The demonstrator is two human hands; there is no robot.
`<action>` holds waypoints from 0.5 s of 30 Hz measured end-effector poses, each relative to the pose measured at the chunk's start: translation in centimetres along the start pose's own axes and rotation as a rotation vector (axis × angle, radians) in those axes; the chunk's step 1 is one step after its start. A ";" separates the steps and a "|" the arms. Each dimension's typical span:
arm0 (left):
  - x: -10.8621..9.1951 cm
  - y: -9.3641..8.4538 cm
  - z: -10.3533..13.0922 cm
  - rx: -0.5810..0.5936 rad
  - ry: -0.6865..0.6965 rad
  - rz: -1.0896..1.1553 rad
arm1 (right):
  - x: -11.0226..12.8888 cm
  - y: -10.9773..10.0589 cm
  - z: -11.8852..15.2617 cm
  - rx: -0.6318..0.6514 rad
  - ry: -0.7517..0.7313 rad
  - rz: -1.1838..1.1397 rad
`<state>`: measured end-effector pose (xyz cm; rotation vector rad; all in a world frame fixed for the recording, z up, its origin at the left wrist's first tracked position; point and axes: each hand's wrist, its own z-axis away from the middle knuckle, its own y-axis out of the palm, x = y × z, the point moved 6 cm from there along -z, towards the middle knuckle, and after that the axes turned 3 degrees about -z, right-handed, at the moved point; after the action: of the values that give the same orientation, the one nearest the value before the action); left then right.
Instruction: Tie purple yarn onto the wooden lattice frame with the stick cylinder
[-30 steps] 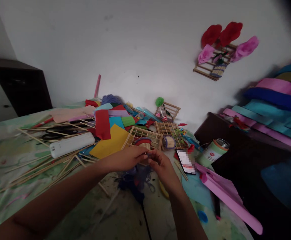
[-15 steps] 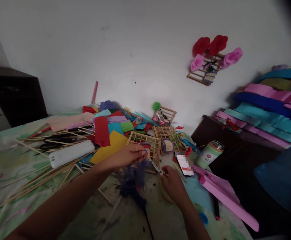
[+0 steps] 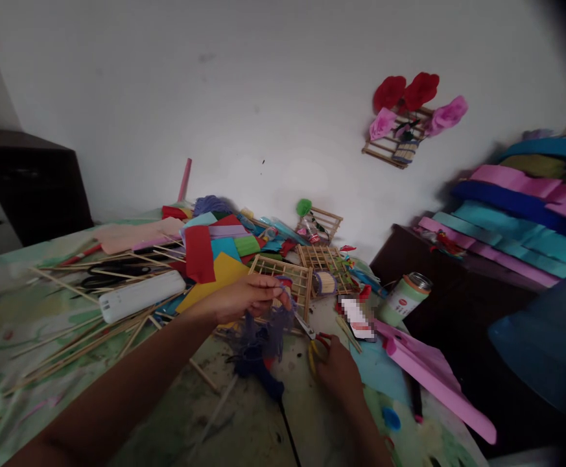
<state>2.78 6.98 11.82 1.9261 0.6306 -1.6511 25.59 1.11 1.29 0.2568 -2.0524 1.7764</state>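
Note:
My left hand (image 3: 251, 299) is closed, its fingertips pinching some purple yarn (image 3: 280, 327) that hangs down in loose strands. The yarn is thin and blurred at its edges. Scissors (image 3: 310, 334) with red and yellow handles are in my right hand (image 3: 340, 373), fingers in the handle loops. Their blades point up and left and reach to the yarn just below my left fingertips; whether they touch it I cannot tell. Under the strands lies a dark blue glue gun (image 3: 266, 379), its cord running toward me. Behind my left hand is a small wooden lattice (image 3: 303, 280).
Bamboo sticks (image 3: 76, 347) and a white power strip (image 3: 141, 297) lie left. Coloured paper (image 3: 200, 253) is heaped at the back. A phone (image 3: 358, 318), a green jar (image 3: 404, 299) and a pink paper roll (image 3: 443, 383) are on the right. A flowered lattice (image 3: 384, 152) hangs on the wall.
My right hand has drawn slightly down and right, and the scissors' handles show more open. My left hand has shifted slightly; the yarn strands now hang more spread out.

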 end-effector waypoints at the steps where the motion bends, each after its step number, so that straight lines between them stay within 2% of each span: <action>1: 0.1 0.0 0.0 0.003 -0.009 0.006 | -0.2 -0.4 0.1 0.003 0.023 0.003; 7: 0.0 -1.0 0.0 -0.088 -0.013 0.037 | -2.0 -3.8 1.1 -0.096 0.216 0.027; 9: -0.1 -1.0 0.0 -0.104 -0.019 0.046 | -2.3 -4.9 1.9 -0.177 0.260 -0.131; 10: -0.1 -1.0 0.0 -0.106 -0.024 0.044 | -2.1 -5.1 2.3 -0.181 0.245 -0.293; 11: -0.2 -1.0 -0.1 -0.107 -0.028 0.042 | -1.6 -4.9 2.8 -0.145 0.203 -0.492; 13: -0.2 -0.9 -0.1 -0.104 -0.025 0.041 | 0.4 -3.8 4.0 0.026 0.103 -0.858; 15: -0.2 -0.7 -0.1 -0.088 -0.016 0.046 | 2.5 -2.7 5.6 0.173 0.037 -1.014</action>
<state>2.38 7.59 12.02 1.8494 0.6372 -1.5832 23.35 -4.46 4.20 1.0747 -1.3095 1.2549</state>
